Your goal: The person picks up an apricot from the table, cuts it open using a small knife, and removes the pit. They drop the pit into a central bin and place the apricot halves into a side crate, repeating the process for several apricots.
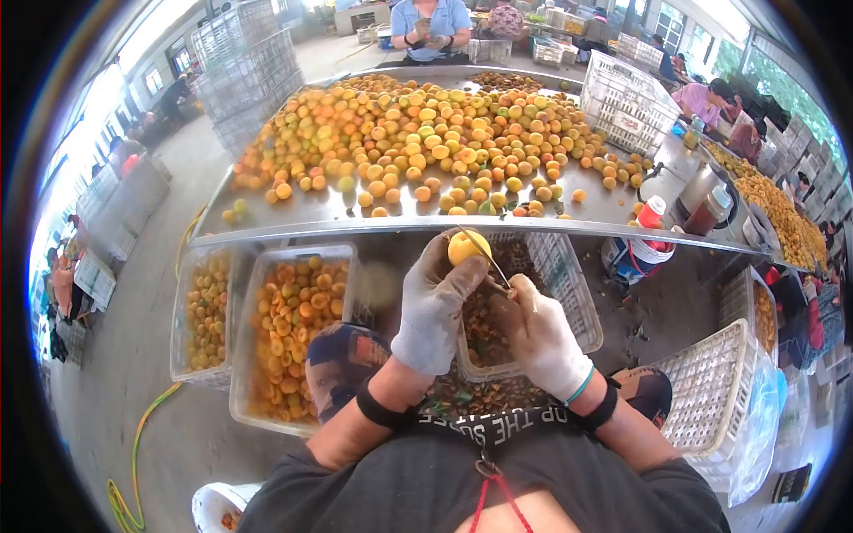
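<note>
My left hand (pixel 433 306), in a white glove with a dirty thumb and fingers, is closed around a yellow apricot (pixel 468 247). Gloved as well, my right hand (pixel 542 333) grips a small knife (pixel 490 258), whose thin blade lies against the fruit's right side. The knife's handle is mostly hidden in my fingers. Both hands are held above a white crate (pixel 569 289) with brown pits and scraps in it. Just beyond them, a metal table (pixel 311 213) carries a large heap of apricots (pixel 426 133).
Left of my knees stand a crate of halved apricots (pixel 289 329) and a crate of smaller fruit (pixel 206 311). A bucket (pixel 640 253) and a jar (pixel 708 211) are at the right. An overturned-looking crate (pixel 706 391) leans there. A co-worker (pixel 431 27) sits across the table.
</note>
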The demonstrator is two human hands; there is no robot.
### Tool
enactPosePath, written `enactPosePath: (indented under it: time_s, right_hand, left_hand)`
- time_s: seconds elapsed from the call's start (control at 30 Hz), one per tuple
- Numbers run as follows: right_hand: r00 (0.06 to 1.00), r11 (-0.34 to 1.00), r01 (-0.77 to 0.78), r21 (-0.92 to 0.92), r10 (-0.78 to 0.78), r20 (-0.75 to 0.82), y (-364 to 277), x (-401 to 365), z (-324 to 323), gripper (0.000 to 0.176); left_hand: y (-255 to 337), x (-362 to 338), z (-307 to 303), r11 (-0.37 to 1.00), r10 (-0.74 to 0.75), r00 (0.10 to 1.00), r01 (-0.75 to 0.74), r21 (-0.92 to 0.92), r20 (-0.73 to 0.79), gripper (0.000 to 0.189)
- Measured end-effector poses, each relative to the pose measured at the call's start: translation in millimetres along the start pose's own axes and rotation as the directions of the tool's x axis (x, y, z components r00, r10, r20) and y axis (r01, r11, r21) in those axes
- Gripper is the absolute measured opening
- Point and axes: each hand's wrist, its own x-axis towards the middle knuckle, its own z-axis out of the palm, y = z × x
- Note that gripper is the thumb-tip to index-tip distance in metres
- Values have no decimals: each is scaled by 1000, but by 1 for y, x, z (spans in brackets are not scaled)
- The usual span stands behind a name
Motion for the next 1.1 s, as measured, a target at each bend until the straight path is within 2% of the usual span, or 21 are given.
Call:
enactPosePath:
  time_s: [0.07, 0.17, 0.3, 0.37, 0.4, 0.47, 0.53, 0.6, 0.73, 0.8, 0.83, 0.9, 0.93, 1.0, 1.03, 1.1]
  right_hand:
    - [992, 995, 90, -46, -94, -79, 5, 1, 9, 17]
    - [990, 993, 114, 12, -113, -85, 6, -2, 11, 15]
    - [995, 998, 47, -41, -51, -84, 0, -1, 16, 10]
    - [987, 996, 61, -67, -70, -143, 6, 2, 23, 13]
    - [988, 996, 57, -65, -66, -138, 8, 3, 25, 13]
    - [994, 988, -13, -157, -4, -106, 10, 6, 25, 14]
    - [992, 983, 17, -183, -39, -118, 11, 6, 23, 14]
    - [989, 977, 46, -208, -75, -131, 12, 7, 23, 14]
    - [994, 964, 13, -267, -42, -102, 17, 9, 26, 13]
    - [993, 958, 21, -286, -53, -104, 18, 9, 27, 13]
    - [991, 967, 10, -254, -44, -130, 19, 10, 27, 13]
    - [986, 975, -9, -222, -29, -166, 20, 8, 23, 14]
    - [983, 974, 19, -224, -59, -174, 21, 7, 21, 13]
    - [979, 973, 49, -225, -91, -184, 22, 4, 20, 13]
    - [983, 975, 30, -221, -69, -172, 23, 3, 21, 13]
    - [987, 977, 3, -213, -38, -157, 26, 2, 23, 12]
  left_hand:
    - [-2, 0, 2, 999, 10, 998, -7, 46, -57, 33]
    - [0, -2, 7, 995, 54, 997, -50, 86, -50, 34]
    - [-2, 5, 2, 998, 43, 999, -42, 35, -30, 37]
    - [-12, 9, -11, 954, -150, 984, 169, -250, 93, 46]
    - [-15, 9, -12, 934, -211, 973, 230, -274, 97, 53]
    - [-15, 11, -14, 929, -223, 970, 240, -280, 93, 51]
    - [-17, 13, -14, 924, -236, 967, 253, -287, 91, 49]
    - [-21, 18, -14, 959, -145, 989, 133, -251, -30, 49]
    - [-24, 22, -23, 959, -155, 987, 140, -247, -41, 48]
    - [-28, 26, -25, 926, -264, 963, 237, -295, -54, 47]
    - [-26, 26, -22, 927, -261, 964, 236, -293, -50, 47]
    - [-18, 20, -9, 978, -111, 992, 118, -174, 52, 40]
    - [-19, 20, -5, 978, -109, 992, 118, -173, 61, 40]
    - [-23, 18, 0, 996, 27, 1000, -25, 84, -16, 43]
    - [-22, 17, -2, 996, 27, 1000, -26, 84, -16, 43]
    - [-22, 15, -11, 986, -163, 984, 161, 42, 65, 52]
